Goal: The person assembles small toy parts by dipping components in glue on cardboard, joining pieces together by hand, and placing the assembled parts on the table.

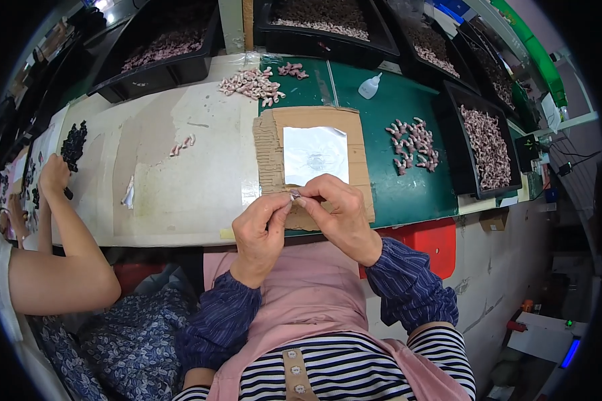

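Above the near edge of the table, my left hand [257, 232] and my right hand [343, 212] meet fingertip to fingertip. Both pinch one small pale, pinkish-grey piece [295, 194], mostly hidden by the fingers. Just beyond them a white paper sheet [316, 152] lies on a piece of brown cardboard [359, 160], with a faint grey smudge on the paper. To its right, several branching pink-and-white small pieces [415, 143] are spread on the green mat. A heap of curved white-and-pink pieces [250, 85] lies beyond the cardboard to the left, beside a smaller purplish heap [292, 71].
A small white squeeze bottle [369, 86] stands at the back. Black bins [448, 144] of similar pieces line the far and right sides. At left, a co-worker's arm [80, 234] reaches toward dark pieces [74, 144]. A red stool [441, 246] sits under the table's right edge.
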Tool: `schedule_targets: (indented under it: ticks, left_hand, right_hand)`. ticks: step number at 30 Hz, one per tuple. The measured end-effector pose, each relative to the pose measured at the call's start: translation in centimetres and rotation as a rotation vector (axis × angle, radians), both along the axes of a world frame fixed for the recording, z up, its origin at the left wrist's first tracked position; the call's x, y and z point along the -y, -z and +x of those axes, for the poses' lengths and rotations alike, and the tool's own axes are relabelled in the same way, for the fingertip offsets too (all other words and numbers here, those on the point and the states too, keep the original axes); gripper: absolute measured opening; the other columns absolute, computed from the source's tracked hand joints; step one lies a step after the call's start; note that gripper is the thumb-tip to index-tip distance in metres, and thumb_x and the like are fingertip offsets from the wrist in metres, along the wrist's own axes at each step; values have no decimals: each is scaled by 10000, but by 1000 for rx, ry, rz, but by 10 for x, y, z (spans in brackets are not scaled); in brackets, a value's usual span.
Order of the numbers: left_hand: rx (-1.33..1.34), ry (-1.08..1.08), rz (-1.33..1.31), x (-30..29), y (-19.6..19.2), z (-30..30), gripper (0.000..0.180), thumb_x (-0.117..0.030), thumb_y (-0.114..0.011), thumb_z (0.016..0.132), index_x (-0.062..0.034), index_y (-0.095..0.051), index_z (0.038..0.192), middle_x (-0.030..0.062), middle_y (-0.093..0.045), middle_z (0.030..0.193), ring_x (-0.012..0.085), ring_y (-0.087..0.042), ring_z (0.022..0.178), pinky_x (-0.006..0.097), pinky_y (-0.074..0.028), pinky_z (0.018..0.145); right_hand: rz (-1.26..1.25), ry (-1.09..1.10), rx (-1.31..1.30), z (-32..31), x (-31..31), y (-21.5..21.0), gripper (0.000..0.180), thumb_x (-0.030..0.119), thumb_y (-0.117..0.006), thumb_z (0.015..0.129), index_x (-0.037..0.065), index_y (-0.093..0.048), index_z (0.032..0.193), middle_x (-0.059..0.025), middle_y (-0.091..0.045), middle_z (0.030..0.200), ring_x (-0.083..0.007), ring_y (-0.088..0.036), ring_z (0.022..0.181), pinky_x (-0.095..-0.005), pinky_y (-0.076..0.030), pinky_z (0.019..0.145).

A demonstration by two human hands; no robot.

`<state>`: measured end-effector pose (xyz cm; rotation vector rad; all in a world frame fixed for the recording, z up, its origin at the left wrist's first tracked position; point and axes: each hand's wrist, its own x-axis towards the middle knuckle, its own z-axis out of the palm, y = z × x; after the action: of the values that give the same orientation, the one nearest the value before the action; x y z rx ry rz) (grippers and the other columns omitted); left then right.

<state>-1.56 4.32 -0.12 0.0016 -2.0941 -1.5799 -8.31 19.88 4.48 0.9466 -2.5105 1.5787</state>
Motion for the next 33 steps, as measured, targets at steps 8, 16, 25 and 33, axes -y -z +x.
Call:
schedule_targets:
  ticks: [8,16,25,33]
  left_hand:
    - [-57,15,-170,0,-14,-13,127,7,-729,875,-12,-685,992,153,-725,906,288,-718,778,348,-566,677]
    - [200,-92,-315,72,-16,-121,136,-124,-696,903,-24,-751,978,184,-730,866,345,-718,780,412,-557,698]
    - [295,-136,-654,64,-2,-186,112,-112,-695,889,-34,-756,942,192,-703,991,400,-692,908,483,-557,793]
    - [168,-185,-465,81,-4,-175,96,-112,-686,895,-33,-717,940,159,-725,886,377,-708,842,477,-543,737]
  right_hand:
    - [-146,85,204,3,-1,16,69,-37,-697,890,-29,-666,951,-119,-682,906,-201,-685,786,-309,-543,692]
    - [-192,175,346,-33,-29,17,87,-6,-667,934,-28,-669,1018,-84,-691,980,-136,-675,856,-275,-544,751]
    - [3,197,223,-41,-40,16,151,-35,-644,946,-30,-662,1096,-54,-677,971,-102,-643,852,-245,-520,766]
    - [231,164,-82,-62,-28,1,119,29,-680,884,11,-677,1002,-163,-666,897,-342,-669,807,-425,-527,719]
